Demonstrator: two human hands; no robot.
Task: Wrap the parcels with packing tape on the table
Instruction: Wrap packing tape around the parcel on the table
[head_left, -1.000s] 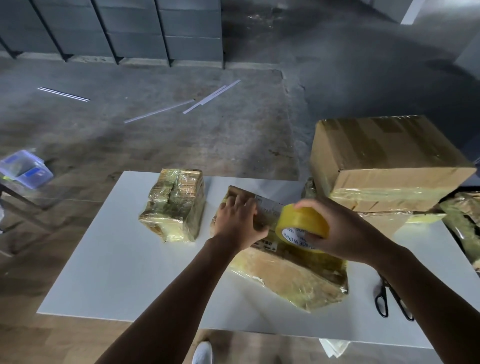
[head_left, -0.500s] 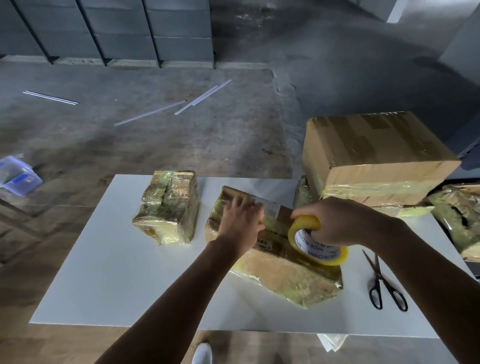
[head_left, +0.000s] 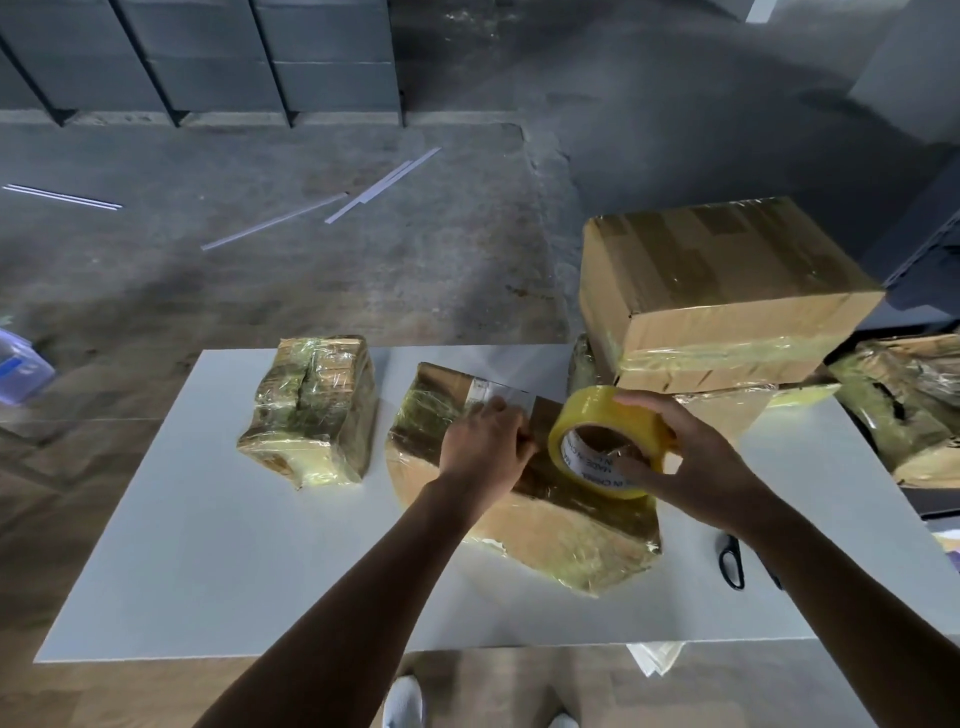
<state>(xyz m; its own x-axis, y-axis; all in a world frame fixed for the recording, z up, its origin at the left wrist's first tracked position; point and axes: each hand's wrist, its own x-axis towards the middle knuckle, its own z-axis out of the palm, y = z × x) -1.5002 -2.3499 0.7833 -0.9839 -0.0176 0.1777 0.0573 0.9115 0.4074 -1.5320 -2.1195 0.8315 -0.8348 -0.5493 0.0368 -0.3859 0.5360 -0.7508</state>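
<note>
On the white table, the middle parcel looks brown and shiny under yellowish tape. The left hand presses flat on its top. The right hand grips the yellow tape roll.

Grey concrete floor spreads beyond the white table; dark panels stand at eleven o'clock, pale strips at twelve.

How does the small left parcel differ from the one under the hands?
The small parcel is short and blocky; the middle parcel is longer and flatter. The small parcel lies untouched; the left hand rests on the middle parcel, and the right hand holds the tape roll over it. Both are wrapped in glossy yellowish tape.
</note>
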